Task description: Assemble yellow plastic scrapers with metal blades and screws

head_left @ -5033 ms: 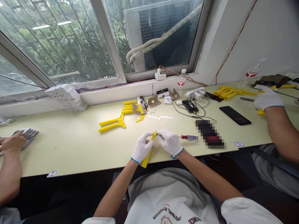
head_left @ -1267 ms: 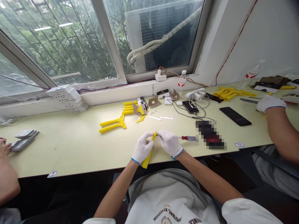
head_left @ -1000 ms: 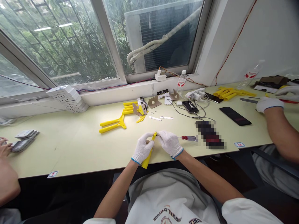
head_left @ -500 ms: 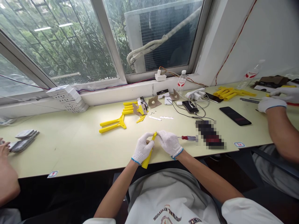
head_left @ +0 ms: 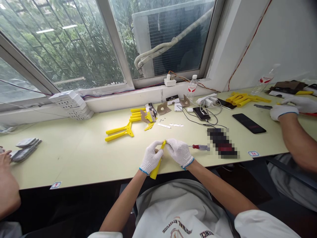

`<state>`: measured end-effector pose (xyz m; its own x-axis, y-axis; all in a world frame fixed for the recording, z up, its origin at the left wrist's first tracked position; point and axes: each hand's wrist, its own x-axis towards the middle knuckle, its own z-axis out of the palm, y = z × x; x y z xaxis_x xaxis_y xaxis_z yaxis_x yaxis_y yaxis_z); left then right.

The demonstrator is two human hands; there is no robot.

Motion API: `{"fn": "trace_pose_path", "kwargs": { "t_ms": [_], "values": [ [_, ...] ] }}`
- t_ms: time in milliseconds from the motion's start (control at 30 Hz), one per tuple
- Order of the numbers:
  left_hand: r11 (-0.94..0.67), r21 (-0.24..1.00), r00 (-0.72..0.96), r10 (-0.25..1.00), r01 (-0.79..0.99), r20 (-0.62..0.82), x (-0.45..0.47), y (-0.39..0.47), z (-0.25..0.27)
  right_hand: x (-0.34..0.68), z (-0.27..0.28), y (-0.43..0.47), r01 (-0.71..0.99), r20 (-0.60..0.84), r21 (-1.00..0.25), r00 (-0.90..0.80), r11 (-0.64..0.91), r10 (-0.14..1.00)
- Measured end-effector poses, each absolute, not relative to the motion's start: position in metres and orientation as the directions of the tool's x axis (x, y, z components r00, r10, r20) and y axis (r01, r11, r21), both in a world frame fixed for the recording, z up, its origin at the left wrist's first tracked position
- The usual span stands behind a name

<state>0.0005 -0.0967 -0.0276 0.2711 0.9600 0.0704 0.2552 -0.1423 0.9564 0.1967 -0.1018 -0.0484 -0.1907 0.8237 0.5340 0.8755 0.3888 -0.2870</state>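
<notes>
Over the tabletop (head_left: 81, 155), the left hand (head_left: 151, 157) grips a yellow handle (head_left: 156, 170); what the bottle (head_left: 192, 88) or right hand (head_left: 178, 152) holds is unclear.

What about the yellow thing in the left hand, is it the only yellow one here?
No, the left hand holds a yellow handle, and other yellow handles lie on the table.

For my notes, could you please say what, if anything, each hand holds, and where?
Left hand: a yellow tool, near its far end. Right hand: I cannot tell.
</notes>
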Motion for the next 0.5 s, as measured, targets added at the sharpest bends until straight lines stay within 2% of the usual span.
{"fn": "trace_pose_path", "kwargs": {
  "t_ms": [500],
  "values": [
    [-0.149,0.958,0.277,0.958,0.245,0.078,0.0009,-0.0970,-0.0270,0.1982,-0.0474,-0.1022,0.859,0.560,-0.307,-0.184,0.409,0.808]
  ]
}}
